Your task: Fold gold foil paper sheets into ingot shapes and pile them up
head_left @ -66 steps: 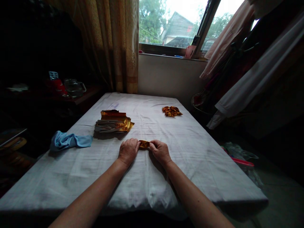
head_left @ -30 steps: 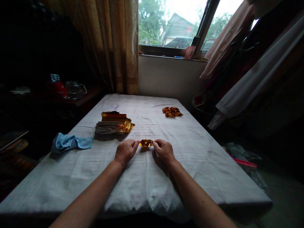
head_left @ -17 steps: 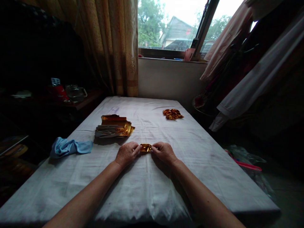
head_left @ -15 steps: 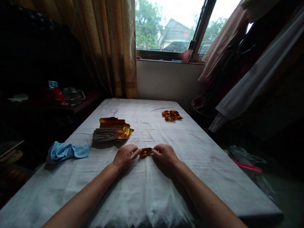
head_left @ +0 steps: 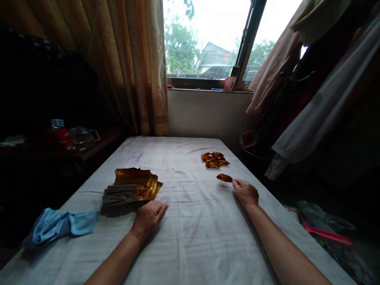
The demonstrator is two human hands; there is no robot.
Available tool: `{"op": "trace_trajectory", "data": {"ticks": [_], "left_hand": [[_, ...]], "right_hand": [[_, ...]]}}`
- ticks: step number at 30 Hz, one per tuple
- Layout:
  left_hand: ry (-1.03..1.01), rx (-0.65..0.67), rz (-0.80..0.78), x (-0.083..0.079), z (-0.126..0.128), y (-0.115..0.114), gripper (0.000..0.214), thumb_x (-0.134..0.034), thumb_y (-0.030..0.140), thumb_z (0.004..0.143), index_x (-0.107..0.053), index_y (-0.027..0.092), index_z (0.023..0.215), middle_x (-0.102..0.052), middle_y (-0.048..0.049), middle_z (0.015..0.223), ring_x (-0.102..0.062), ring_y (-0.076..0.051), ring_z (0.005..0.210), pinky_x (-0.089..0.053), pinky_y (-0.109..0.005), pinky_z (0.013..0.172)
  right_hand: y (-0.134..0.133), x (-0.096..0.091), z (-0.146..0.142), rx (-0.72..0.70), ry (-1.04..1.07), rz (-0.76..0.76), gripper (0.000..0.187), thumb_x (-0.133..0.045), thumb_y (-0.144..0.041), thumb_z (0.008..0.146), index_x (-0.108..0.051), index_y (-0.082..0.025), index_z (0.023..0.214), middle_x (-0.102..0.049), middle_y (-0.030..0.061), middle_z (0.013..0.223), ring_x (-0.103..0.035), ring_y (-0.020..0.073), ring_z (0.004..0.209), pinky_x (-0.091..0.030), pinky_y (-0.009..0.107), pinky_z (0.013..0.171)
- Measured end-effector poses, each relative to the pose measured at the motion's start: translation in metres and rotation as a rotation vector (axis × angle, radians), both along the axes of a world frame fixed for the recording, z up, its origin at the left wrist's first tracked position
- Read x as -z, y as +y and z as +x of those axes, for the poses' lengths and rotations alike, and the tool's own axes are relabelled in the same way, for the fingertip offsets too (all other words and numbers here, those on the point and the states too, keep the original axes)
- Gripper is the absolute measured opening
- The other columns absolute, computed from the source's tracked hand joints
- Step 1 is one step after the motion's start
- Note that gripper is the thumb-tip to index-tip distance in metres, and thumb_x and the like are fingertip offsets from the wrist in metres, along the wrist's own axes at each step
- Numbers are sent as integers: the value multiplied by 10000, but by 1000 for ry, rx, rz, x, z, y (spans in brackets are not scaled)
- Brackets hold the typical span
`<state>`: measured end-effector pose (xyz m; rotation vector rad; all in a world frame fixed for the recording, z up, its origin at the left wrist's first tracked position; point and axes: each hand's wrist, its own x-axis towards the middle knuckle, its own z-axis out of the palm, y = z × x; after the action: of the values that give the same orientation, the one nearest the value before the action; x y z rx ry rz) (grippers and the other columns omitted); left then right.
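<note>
My right hand (head_left: 246, 193) pinches one end of a folded gold foil paper piece (head_left: 225, 178), boat-like in shape, held just above the cloth. Beyond it lies a small cluster of similar folded gold pieces (head_left: 214, 160). On the other side, my left hand (head_left: 149, 218) rests on the white cloth with its fingers curled in, and nothing shows in it. Close behind that hand is a stack of gold foil sheets (head_left: 133, 178), with grey rolled or folded edges along its near left side.
A white cloth (head_left: 196, 245) covers the table. At its left edge lies a crumpled blue cloth (head_left: 63, 225). A glass pitcher (head_left: 82, 138) and a red can-like container (head_left: 63, 136) stand on a dark side surface. Clothes (head_left: 314, 118) hang at the right.
My right hand has carried the folded gold piece away to the right, toward the cluster. My left hand has let go of it and shifted left and nearer. The view has tilted up slightly.
</note>
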<state>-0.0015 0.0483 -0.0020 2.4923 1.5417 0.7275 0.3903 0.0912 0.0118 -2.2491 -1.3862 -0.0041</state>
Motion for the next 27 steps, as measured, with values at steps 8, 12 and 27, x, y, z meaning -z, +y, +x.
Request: {"op": "trace_trajectory", "data": {"ticks": [8,12,27], "left_hand": [[-58,18,51,4,-1,0,531,-300,464,1029,-577,215,651,-642,-25,657,-597,-159,624,-421,-266,617],[-72,12,53,4,-1,0,536,-304,462,1032,-570,215,638,-630,-21,640,-589,-155,614,-413,-267,603],[-87,18,-19,2,-1,1,527,-322,464,1029,-580,218,641,-623,-19,628,-587,-149,606,-421,-256,591]], "right_hand": [[50,8,38,110,-35,-85,338,-501,-385,907,-803,-286,1023,-768,122,1013,-667,242,715,-364,303,533],[69,12,52,143,-36,-118,354,-503,-399,900,-793,-286,1070,-763,128,996,-666,260,718,-386,318,546],[114,34,67,157,-54,-76,345,-528,-404,888,-787,-283,1080,-759,117,959,-632,227,745,-386,296,596]]}}
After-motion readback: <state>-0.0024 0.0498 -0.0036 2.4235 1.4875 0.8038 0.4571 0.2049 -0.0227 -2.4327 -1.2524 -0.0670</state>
